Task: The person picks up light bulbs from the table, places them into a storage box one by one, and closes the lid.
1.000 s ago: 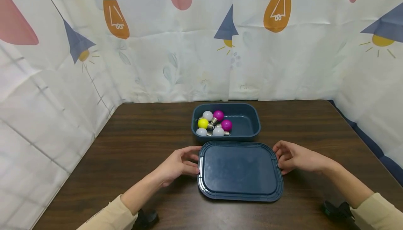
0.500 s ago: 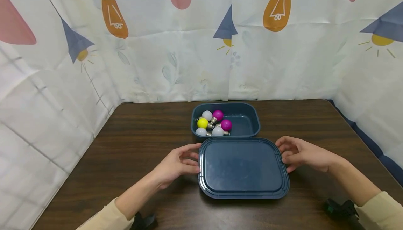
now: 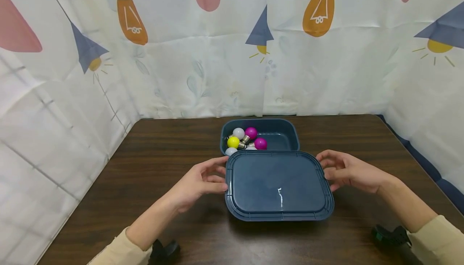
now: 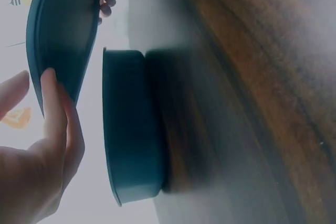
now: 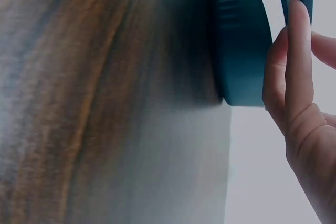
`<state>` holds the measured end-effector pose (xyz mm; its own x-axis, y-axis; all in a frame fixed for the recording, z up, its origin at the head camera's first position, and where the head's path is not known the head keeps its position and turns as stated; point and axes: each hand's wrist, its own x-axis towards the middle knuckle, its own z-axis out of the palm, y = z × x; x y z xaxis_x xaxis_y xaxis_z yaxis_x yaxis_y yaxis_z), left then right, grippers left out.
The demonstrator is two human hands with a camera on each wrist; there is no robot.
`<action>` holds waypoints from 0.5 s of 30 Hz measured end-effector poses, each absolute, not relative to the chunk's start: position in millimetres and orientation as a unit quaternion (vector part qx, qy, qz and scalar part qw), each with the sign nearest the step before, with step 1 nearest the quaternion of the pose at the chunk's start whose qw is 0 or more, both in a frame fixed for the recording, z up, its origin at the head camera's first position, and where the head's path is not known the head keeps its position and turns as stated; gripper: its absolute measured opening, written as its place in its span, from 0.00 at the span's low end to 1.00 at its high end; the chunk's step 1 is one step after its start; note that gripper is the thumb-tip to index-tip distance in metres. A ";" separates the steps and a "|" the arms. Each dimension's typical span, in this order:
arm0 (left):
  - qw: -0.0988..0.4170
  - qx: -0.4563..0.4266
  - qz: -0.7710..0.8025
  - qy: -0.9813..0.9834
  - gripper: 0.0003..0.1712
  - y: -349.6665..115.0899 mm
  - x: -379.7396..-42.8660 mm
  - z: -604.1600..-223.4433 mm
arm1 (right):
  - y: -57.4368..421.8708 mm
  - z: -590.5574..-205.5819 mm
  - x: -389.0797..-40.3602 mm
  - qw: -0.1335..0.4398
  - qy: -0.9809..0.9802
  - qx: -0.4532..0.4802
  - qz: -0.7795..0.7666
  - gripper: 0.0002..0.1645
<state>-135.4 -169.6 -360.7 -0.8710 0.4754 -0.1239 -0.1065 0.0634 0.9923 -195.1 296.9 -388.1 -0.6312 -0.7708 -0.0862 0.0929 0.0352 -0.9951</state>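
Note:
A dark blue lid (image 3: 277,180) with rounded corners is held up off the table between both hands. My left hand (image 3: 197,182) grips its left edge, thumb on one face and fingers beneath, as the left wrist view shows. On the opposite edge, my right hand (image 3: 349,172) holds the lid with bent fingers. Just behind stands a matching dark blue box (image 3: 284,134), uncovered at the top. Inside its left half lie several light bulbs: white, magenta (image 3: 260,143) and a yellow bulb (image 3: 233,142). The lid's far edge overlaps the box's near rim in the head view and hides some white bulbs.
The box rests on a dark brown wooden table (image 3: 174,144). A white patterned curtain (image 3: 217,75) hangs behind and along the sides. Black wrist devices (image 3: 389,236) sit below both forearms.
Both hands have raised the lid from near the table and moved it forward toward the box. Its far edge now covers part of the box's near rim. The box has stayed put.

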 end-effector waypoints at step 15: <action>0.247 0.143 0.715 0.639 0.50 -177.5 -147.9 -358.7 | 288.8 -369.1 -210.1 0.298 0.659 -0.254 -0.642 0.25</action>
<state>-147.9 -177.5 -358.7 -0.8372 0.5355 -0.1109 -0.1700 -0.0621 0.9835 -210.1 288.8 -369.1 -0.6941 -0.7169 -0.0663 0.0482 0.0457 -0.9978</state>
